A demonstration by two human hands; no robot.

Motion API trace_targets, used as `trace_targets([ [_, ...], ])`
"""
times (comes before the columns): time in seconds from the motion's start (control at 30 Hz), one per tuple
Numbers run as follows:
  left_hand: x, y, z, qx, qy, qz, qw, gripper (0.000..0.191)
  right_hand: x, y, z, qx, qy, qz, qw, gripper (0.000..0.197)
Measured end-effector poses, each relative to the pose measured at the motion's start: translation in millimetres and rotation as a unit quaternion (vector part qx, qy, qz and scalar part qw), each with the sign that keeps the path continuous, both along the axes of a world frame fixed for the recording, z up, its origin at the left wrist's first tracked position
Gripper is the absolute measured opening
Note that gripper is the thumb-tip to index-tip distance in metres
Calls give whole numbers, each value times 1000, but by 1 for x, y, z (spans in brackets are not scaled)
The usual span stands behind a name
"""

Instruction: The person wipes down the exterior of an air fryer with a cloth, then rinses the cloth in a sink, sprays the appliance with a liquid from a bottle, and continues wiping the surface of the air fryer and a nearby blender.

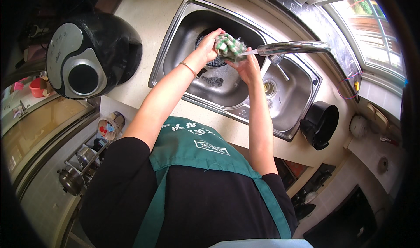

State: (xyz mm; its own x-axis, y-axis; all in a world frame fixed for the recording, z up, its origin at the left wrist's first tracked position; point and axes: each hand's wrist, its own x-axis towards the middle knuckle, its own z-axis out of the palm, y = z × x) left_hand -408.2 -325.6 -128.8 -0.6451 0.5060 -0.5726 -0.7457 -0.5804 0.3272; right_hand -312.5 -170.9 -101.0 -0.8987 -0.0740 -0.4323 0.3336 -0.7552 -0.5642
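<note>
A wet green-and-white cloth (pixel 228 45) is bunched between my two hands above the large basin of a steel double sink (pixel 177 48). My left hand (pixel 209 47) grips its left side. On the lower right, my right hand (pixel 246 66) holds it from beneath. Water runs onto the cloth from the chrome faucet (pixel 292 47). A dark round item with a mesh-like surface lies in the basin below, partly hidden by my hands and the cloth.
A black air fryer (pixel 98 51) stands on the counter left of the sink. To the right of the small basin (pixel 285 94) sits a black fryer basket (pixel 320 125). A window (pixel 374 31) is at the upper right.
</note>
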Motion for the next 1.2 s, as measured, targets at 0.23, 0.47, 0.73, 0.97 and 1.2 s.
trace_targets([
  [0.23, 45, 41, -8, -157, 52, -115, 980, 31, -11, 4, 5, 229, -44, -30, 972, 32],
  [0.47, 36, 54, -31, 133, -94, -137, 977, 47, -9, -36, 20, 714, 132, -17, 687, 32],
  [0.73, 42, 60, -14, -131, -97, -12, 987, 35, -26, -33, -12, 773, -13, 1, 634, 47],
  [0.97, 31, 31, 18, -176, 239, -152, 943, 25, -28, -5, -42, 316, -224, 102, 916, 40],
  [1.2, 14, 20, -3, -180, 309, -75, 931, 19, -9, -1, -2, 19, -129, 115, 985, 37],
])
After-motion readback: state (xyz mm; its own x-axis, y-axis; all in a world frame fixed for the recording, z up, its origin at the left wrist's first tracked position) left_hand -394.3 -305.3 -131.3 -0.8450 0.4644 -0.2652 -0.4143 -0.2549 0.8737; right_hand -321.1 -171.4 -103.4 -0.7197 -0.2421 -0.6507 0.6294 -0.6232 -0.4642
